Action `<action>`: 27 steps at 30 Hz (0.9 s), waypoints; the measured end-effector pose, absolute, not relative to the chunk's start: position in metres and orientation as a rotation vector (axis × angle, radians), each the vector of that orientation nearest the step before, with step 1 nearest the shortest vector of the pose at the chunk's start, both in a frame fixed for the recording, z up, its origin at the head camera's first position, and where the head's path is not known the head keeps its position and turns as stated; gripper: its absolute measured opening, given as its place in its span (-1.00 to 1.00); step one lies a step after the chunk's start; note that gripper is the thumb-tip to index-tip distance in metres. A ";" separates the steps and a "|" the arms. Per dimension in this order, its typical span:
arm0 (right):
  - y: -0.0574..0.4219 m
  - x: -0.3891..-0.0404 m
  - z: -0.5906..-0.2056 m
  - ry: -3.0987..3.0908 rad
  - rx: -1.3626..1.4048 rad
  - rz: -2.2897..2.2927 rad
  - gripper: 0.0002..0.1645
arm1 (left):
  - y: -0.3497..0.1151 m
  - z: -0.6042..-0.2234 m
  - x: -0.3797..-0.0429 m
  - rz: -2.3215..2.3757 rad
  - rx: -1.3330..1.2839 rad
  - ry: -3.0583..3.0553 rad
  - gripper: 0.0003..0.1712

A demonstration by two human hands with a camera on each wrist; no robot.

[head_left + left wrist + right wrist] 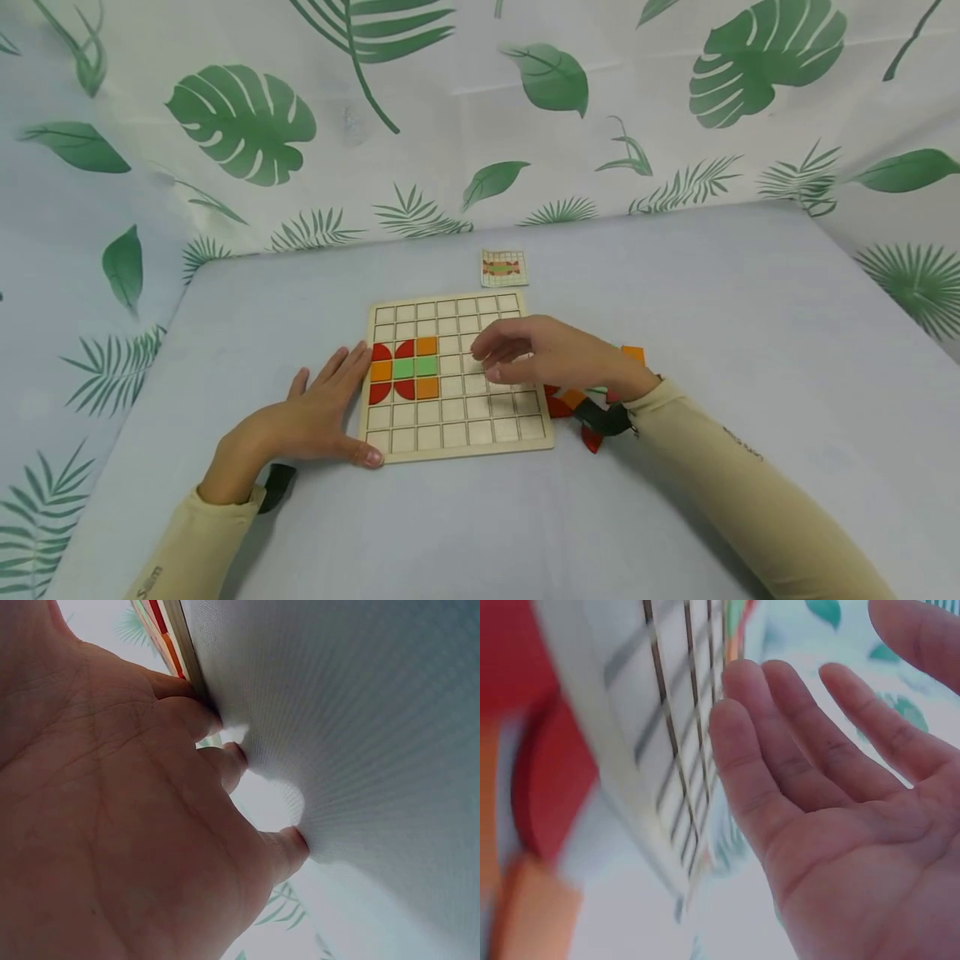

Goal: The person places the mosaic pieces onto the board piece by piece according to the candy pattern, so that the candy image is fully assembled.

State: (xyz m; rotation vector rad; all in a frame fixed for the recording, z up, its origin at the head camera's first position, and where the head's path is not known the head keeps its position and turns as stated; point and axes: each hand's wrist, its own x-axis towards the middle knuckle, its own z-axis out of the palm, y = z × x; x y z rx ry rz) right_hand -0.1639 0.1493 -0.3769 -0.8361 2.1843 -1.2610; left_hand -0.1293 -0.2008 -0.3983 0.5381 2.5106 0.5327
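Observation:
A square wooden grid board (457,433) lies on the table, with red rounded tiles (405,389), orange square tiles (427,387) and green square tiles (415,367) set in its left columns. My left hand (315,417) rests at the board's left edge, fingers spread and thumb at the near left corner. In the left wrist view the fingertips (238,754) touch the tabletop beside the board's side. Over the right half of the board hovers my right hand (555,354), fingers relaxed. The right wrist view shows its palm (862,877) with nothing held.
Loose red tiles (592,438) and orange tiles (633,353) lie right of the board, partly hidden under the right wrist. A small pattern card (504,268) lies beyond the board's far edge. A leaf-printed cloth (450,108) hangs behind the table.

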 end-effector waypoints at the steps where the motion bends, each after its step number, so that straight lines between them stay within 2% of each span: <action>1: 0.154 -0.166 -0.375 2.202 -0.824 -1.259 -0.58 | -0.201 -0.399 -0.130 0.532 0.535 2.510 0.68; 12: 0.201 -0.187 -0.371 2.379 -0.666 -1.054 -0.64 | -0.200 -0.398 -0.129 0.527 0.526 2.507 0.68; 23: 0.217 -0.194 -0.374 2.402 -0.657 -0.877 -0.78 | -0.204 -0.399 -0.130 0.535 0.528 2.503 0.68; 27: 0.220 -0.192 -0.373 2.414 -0.624 -0.830 -0.76 | -0.204 -0.399 -0.131 0.538 0.525 2.499 0.69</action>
